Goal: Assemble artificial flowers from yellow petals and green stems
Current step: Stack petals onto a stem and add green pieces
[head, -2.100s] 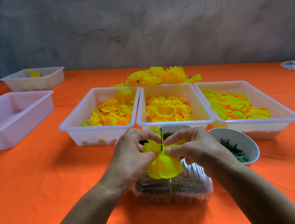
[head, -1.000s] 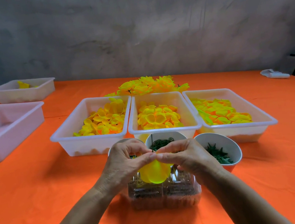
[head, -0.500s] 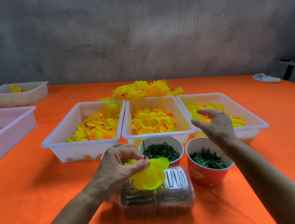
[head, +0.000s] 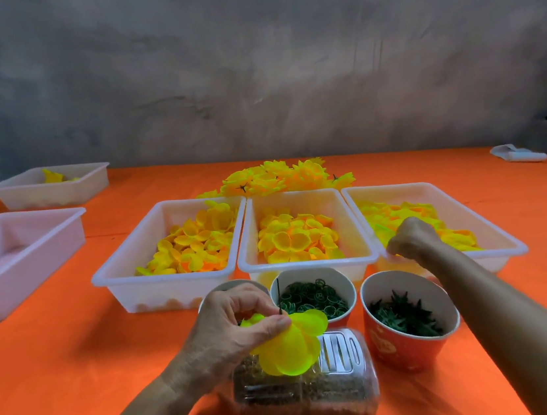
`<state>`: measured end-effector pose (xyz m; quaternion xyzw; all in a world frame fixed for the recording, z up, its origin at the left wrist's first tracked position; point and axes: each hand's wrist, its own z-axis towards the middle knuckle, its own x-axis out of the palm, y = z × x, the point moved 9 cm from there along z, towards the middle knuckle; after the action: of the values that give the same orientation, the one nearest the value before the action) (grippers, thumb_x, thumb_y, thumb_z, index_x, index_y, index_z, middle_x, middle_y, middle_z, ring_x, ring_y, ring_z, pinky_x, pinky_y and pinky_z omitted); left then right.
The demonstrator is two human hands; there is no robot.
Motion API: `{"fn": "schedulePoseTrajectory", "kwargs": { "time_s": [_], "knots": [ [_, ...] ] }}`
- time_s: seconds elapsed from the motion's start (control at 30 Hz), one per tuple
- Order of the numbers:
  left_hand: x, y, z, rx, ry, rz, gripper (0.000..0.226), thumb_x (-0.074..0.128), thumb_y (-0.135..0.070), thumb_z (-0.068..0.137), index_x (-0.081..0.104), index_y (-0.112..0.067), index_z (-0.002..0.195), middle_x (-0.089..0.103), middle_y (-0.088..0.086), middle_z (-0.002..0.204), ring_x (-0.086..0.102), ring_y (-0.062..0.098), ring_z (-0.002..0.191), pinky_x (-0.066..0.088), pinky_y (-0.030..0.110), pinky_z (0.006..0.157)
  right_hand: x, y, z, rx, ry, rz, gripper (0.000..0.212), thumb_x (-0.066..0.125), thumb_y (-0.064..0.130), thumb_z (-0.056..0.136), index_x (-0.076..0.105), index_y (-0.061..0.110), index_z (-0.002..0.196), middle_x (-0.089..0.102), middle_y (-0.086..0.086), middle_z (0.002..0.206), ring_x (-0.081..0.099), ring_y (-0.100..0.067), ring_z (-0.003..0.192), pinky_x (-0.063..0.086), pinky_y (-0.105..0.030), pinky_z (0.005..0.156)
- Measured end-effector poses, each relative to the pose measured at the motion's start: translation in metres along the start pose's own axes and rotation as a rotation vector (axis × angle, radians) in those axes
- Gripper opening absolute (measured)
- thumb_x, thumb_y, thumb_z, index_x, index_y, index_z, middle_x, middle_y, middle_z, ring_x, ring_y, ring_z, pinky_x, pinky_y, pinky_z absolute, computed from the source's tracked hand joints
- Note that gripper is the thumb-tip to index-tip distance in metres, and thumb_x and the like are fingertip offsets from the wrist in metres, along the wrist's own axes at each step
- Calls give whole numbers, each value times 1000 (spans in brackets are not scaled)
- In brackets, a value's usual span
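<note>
Meanwhile left hand (head: 235, 329) pinching half-built flower (head: 290, 345), right hand (head: 412, 237) curled, knuckles up, fingertips hidden in right petal tray (head: 507, 242)

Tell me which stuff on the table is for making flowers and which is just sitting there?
For the flowers:
half-made flower in the left hand
right tray of petals, where the right hand reaches
cup of green rings
cup of green leaves

Just sitting there:
empty tray
white object
</note>
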<state>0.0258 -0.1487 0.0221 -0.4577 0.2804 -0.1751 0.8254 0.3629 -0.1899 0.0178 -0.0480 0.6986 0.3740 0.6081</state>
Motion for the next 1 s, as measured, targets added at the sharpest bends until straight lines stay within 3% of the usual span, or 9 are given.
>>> {"fn": "schedulePoseTrajectory", "kwargs": {
  "time_s": [0.1, 0.23, 0.3, 0.37, 0.43, 0.5, 0.6, 0.8, 1.0],
  "knots": [
    [0, 1, -1, 4, 6, 7, 17, 81, -36, 64, 73, -22, 67, 66, -2, 77, 63, 12, 77, 49, 22, 68, 0, -8, 0, 33, -104, 31, 11, 55, -1, 81, 60, 1, 71, 62, -23, 89, 57, -33, 80, 43, -32, 66],
    [-1, 3, -1, 17, -2, -2, 22, 78, -44, 63, 72, -23, 66, 65, -1, 77, 62, 13, 76, 50, 24, 67, -17, -13, 0, 8, -293, 226, 22, 56, 7, 87, 67, -3, 104, 62, -27, 116, 56, -40, 108, 44, -36, 87],
    [-1, 5, -1, 15, -6, -21, 22, 78, -44, 62, 72, -23, 65, 65, -1, 76, 62, 12, 74, 49, 24, 65, -30, -18, -2, 9, -376, 357, 24, 63, 16, 86, 69, -1, 103, 63, -29, 108, 57, -40, 103, 42, -37, 81],
    [-1, 7, -1, -1, -17, -58, 23, 80, -43, 60, 71, -21, 64, 65, -1, 76, 61, 10, 73, 49, 22, 64, -36, -26, -3, 0, -401, 618, 24, 68, 18, 83, 71, 0, 98, 67, -22, 86, 60, -32, 84, 41, -34, 71],
    [0, 9, -2, -17, -31, -74, 21, 83, -37, 59, 71, -20, 64, 65, -2, 74, 61, 9, 72, 48, 22, 65, -30, -26, -7, -22, -285, 982, 19, 69, 11, 82, 70, 1, 97, 64, -1, 62, 53, -18, 64, 42, -25, 59],
    [0, 8, -2, -22, -35, -76, 14, 81, -29, 60, 71, -21, 62, 65, -1, 73, 61, 10, 71, 48, 23, 65, -23, -22, -11, -31, -133, 1169, 5, 67, 10, 84, 67, 9, 89, 60, 14, 48, 51, -9, 57, 41, -21, 56],
    [1, 4, -1, -17, -27, -75, 12, 79, -25, 60, 70, -18, 62, 66, 4, 74, 61, 12, 71, 48, 24, 66, -19, -7, -25, -74, 60, 1277, 11, 64, 11, 86, 63, 16, 76, 64, 11, 54, 54, -11, 62, 41, -25, 62],
    [2, 1, -2, -32, -33, -70, 13, 79, -25, 59, 71, -16, 64, 65, -1, 72, 60, 9, 71, 48, 22, 65, -9, 35, -75, -145, 375, 1384, 5, 62, 7, 83, 66, 10, 82, 70, -7, 74, 59, -16, 65, 47, -22, 52],
    [0, -3, -4, -25, -49, -55, 19, 82, -26, 60, 70, -12, 65, 66, 1, 74, 61, 12, 72, 48, 27, 67, 2, 70, -119, -202, 530, 1343, 11, 57, 0, 83, 64, 9, 84, 70, -7, 75, 63, -18, 65, 50, -24, 56]
  ]
}}
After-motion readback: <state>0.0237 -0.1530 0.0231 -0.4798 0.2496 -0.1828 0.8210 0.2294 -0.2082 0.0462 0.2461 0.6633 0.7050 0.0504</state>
